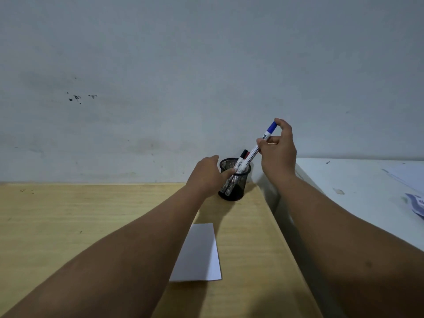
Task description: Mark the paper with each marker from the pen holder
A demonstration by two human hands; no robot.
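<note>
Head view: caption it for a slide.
Right hand lifts blue-capped marker from mesh pen holder; left hand steadies it.

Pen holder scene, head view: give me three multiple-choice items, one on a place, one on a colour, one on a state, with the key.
1. Where does the pen holder stand?
A. near the wooden desk's far right corner
B. on the paper
C. on the white surface

2. What colour is the cap of the marker in the right hand?
A. red
B. blue
C. green

3. What state is the paper in?
A. crumpled
B. covered in marks
C. flat, no marks visible

Key: 1 A, it sits by the desk's right edge near the wall; 2 B, the raised cap is blue; 3 C, the sheet lies flat and looks blank.
</note>
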